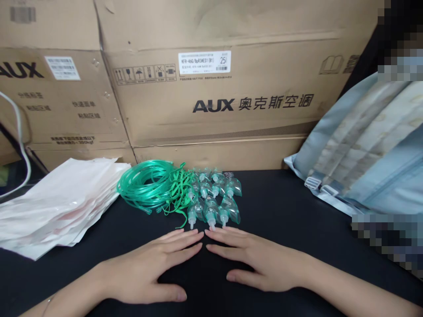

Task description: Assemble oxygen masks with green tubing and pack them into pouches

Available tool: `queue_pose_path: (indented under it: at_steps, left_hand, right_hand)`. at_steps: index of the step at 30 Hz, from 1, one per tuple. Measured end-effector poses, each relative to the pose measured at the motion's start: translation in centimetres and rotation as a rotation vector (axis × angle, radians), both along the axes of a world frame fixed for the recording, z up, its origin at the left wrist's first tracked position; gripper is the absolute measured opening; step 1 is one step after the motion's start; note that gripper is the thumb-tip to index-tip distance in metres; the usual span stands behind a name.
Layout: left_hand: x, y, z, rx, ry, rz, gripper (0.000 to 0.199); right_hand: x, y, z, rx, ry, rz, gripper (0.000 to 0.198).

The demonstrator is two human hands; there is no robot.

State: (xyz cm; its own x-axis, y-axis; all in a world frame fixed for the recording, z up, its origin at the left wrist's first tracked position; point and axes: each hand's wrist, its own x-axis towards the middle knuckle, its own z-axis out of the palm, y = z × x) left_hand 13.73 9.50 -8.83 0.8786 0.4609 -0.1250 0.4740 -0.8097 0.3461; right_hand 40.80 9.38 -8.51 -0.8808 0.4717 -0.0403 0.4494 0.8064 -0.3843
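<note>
My left hand (145, 266) lies flat with its fingers stretched out and nothing in it. Opposite it, my right hand (261, 259) is flat too, fingers apart, holding nothing. Just beyond both sets of fingertips stand several clear green oxygen masks (212, 210) in rows, with pale nozzles towards me. The right fingertips are close to the nearest nozzles; whether they touch I cannot tell. To the left of the masks sits a tangle of green elastic straps (181, 189). Beside the straps is a coil of green translucent tubing (132, 180).
A stack of white plastic bags (62, 198) lies at the left on the black table (271, 207). Large cardboard boxes (251, 132) form a wall behind. A light blue backpack (390, 145) stands at the right. A white cable (20, 127) hangs at the far left.
</note>
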Motion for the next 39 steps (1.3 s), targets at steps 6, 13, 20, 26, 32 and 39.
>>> queue_pose_path:
  at_steps: [6,13,20,26,32,39]
  left_hand:
    - [0.1,0.0,0.1,-0.008,-0.015,0.000,0.069]
    - [0.1,-0.1,0.1,-0.007,-0.068,-0.003,0.069]
    - [0.0,-0.1,0.0,0.015,-0.031,0.007,0.069]
    - [0.2,0.2,-0.1,0.142,-0.062,-0.006,0.053]
    - [0.9,0.1,-0.3,0.285,-0.229,-0.047,0.019]
    - [0.9,-0.1,-0.8,0.308,-0.507,0.035,0.026]
  right_hand:
    - [-0.1,0.1,0.1,0.004,-0.013,0.003,0.052]
    - [-0.1,0.0,0.0,0.007,0.009,0.002,0.051]
    - [0.0,-0.2,-0.1,0.113,-0.020,0.018,0.052]
    - [0.1,0.1,-0.7,0.455,0.267,-0.076,0.024]
    - [0.1,1.7,-1.7,0.412,0.415,-0.675,0.025]
    - [0.7,2.2,-1.4,0.334,0.585,-0.787,0.017]
